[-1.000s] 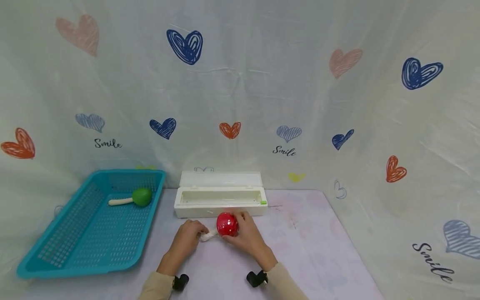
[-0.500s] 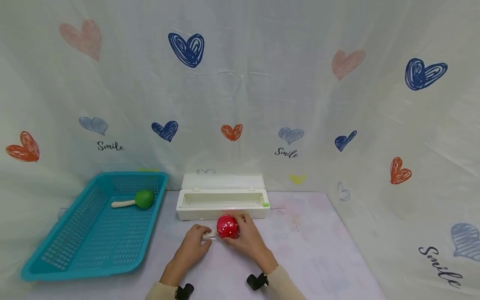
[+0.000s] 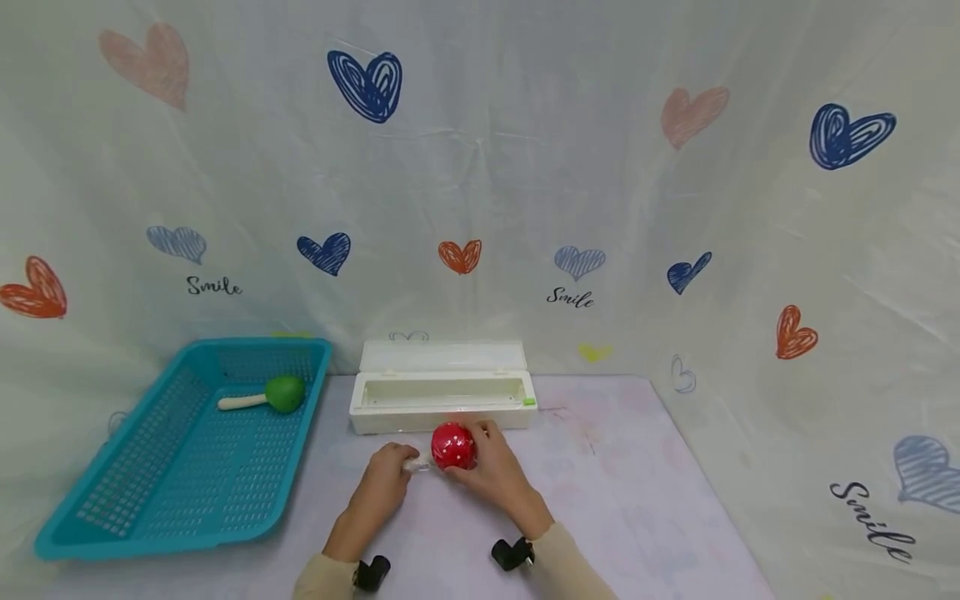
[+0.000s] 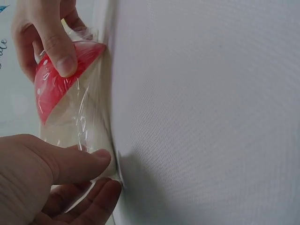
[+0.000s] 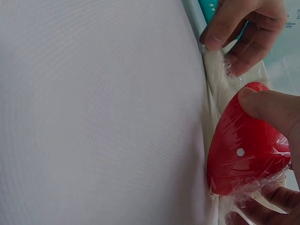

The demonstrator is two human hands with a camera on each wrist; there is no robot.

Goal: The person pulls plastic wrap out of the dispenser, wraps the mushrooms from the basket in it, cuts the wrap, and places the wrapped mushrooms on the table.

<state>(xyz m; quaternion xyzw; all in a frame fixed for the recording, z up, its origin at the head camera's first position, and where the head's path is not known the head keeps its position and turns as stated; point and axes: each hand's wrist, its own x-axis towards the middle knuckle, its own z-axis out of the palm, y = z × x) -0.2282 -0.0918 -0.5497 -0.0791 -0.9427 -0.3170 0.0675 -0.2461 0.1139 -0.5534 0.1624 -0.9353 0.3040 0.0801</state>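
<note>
A toy mushroom with a red white-dotted cap (image 3: 453, 446) and a cream stem (image 3: 417, 465) lies on the table, wrapped in clear film. My left hand (image 3: 405, 463) pinches the stem (image 4: 89, 136) between thumb and fingers. My right hand (image 3: 480, 443) grips the cap (image 5: 243, 154) from the right, thumb on top, with crinkled film under the fingers. In the left wrist view the right hand's fingers (image 4: 51, 42) press on the cap (image 4: 56, 89). The toy sits just in front of the white box.
An open white dispenser box (image 3: 442, 392) stands behind the hands. A teal plastic basket (image 3: 165, 492) at the left holds a green-capped toy (image 3: 283, 392). A heart-printed sheet covers the table and hangs behind it.
My left hand has slid along the stem toward the red cap, so less of the stem shows. The right hand keeps its grip on the cap.
</note>
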